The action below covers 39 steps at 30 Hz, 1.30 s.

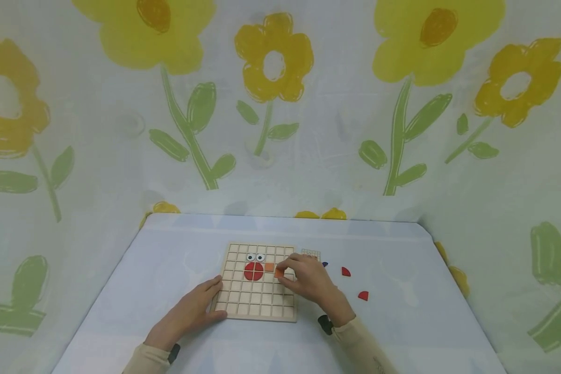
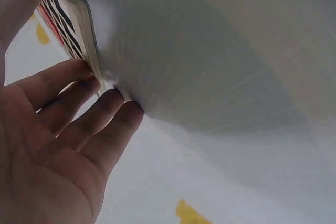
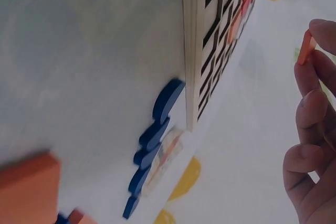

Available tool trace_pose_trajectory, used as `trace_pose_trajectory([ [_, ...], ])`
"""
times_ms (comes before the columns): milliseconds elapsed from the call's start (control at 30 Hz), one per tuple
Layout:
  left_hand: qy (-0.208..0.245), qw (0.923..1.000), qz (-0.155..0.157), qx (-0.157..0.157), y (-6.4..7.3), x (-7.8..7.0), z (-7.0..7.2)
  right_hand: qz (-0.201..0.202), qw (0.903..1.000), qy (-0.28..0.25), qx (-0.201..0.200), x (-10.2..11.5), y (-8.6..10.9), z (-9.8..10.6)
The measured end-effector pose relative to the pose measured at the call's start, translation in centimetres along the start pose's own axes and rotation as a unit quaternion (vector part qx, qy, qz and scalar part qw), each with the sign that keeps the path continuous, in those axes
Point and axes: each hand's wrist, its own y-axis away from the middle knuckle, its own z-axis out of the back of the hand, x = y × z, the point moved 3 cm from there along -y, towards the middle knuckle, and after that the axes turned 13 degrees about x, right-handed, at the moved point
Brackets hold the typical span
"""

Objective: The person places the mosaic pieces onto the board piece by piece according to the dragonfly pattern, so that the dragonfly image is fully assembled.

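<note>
A wooden grid board [image 1: 262,308] lies on the table. Set in its cells are a red disc [image 1: 249,275] of quarter pieces, two eye tiles [image 1: 255,257] and an orange square tile [image 1: 269,267]. Along the board's left side and near corner, my left hand [image 1: 191,310] touches the edge with fingers extended; its fingertips [image 2: 131,109] meet the rim in the left wrist view. Above the board's right part, my right hand [image 1: 310,278] pinches another orange tile [image 3: 307,47] between thumb and finger. In the right wrist view that tile is raised off the board.
Right of the board lie two red quarter pieces [image 1: 346,271] and a small pattern card [image 1: 311,253], partly behind the right hand. Several blue curved pieces [image 3: 169,98] sit in a row beside the board's edge. A loose orange piece [image 3: 31,184] lies nearby. Flowered cloth surrounds the table.
</note>
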Motion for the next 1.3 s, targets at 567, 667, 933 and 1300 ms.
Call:
trace_pose_trajectory([
  [567, -0.004, 1.0000, 0.006, -0.006, 0.0, 0.1, -0.4, -0.012, 0.9944, 0.001, 0.105, 0.6, -3.9, -1.7],
  [667, -0.004, 1.0000, 0.008, -0.004, -0.1, 0.1, -0.3, -0.021, 0.9925, -0.001, 0.120, 0.5, -4.2, -2.0],
  [933, -0.009, 0.9999, 0.008, -0.005, -0.2, 0.2, -0.2, -0.042, 0.9862, -0.021, 0.158, 0.4, -4.6, -2.6],
  [1300, -0.005, 0.9999, 0.013, -0.004, -0.3, 0.3, -0.3, -0.042, 0.9844, -0.017, 0.170, 0.3, -5.0, -3.4],
])
